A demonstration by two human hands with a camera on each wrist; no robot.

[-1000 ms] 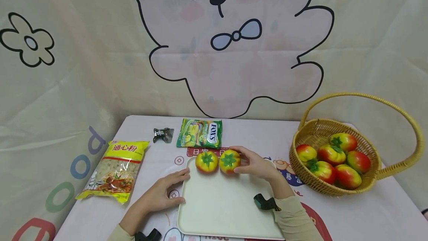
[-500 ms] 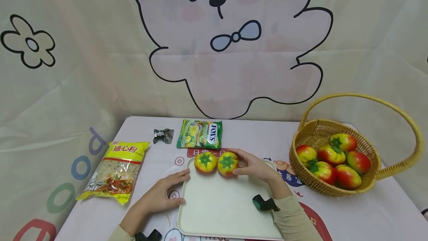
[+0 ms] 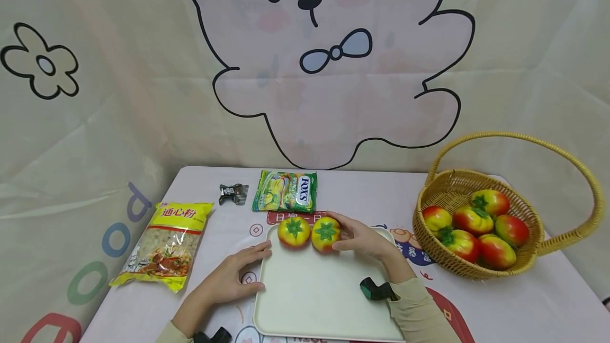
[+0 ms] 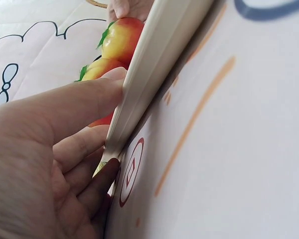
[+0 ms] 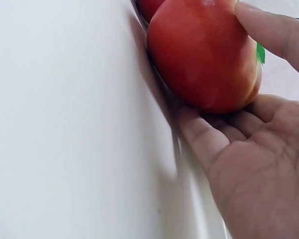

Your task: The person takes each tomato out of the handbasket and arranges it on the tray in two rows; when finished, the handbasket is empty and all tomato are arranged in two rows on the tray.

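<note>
In the head view, two red-and-yellow fruits with green leafy tops, a left fruit [image 3: 293, 232] and a right fruit [image 3: 326, 234], sit side by side at the far edge of a cream tray [image 3: 329, 300]. My right hand [image 3: 364, 237] holds the right fruit from its right side. The right wrist view shows the thumb on top of this red fruit [image 5: 204, 55] and the fingers around its lower side. My left hand [image 3: 233, 274] rests against the tray's left edge, fingers spread. Thumb and fingertips touch the tray's rim [image 4: 144, 74] in the left wrist view.
To the right stands a wicker basket [image 3: 538, 237] with a tall handle and several similar fruits. A yellow pasta bag [image 3: 164, 242] lies at the left. Behind the tray lie a green FOX'S packet [image 3: 284, 190] and a small black wrapped sweet [image 3: 233, 193].
The right fruit has shifted slightly left and toward me, with my right hand on it. My left hand stays at the tray's edge.
</note>
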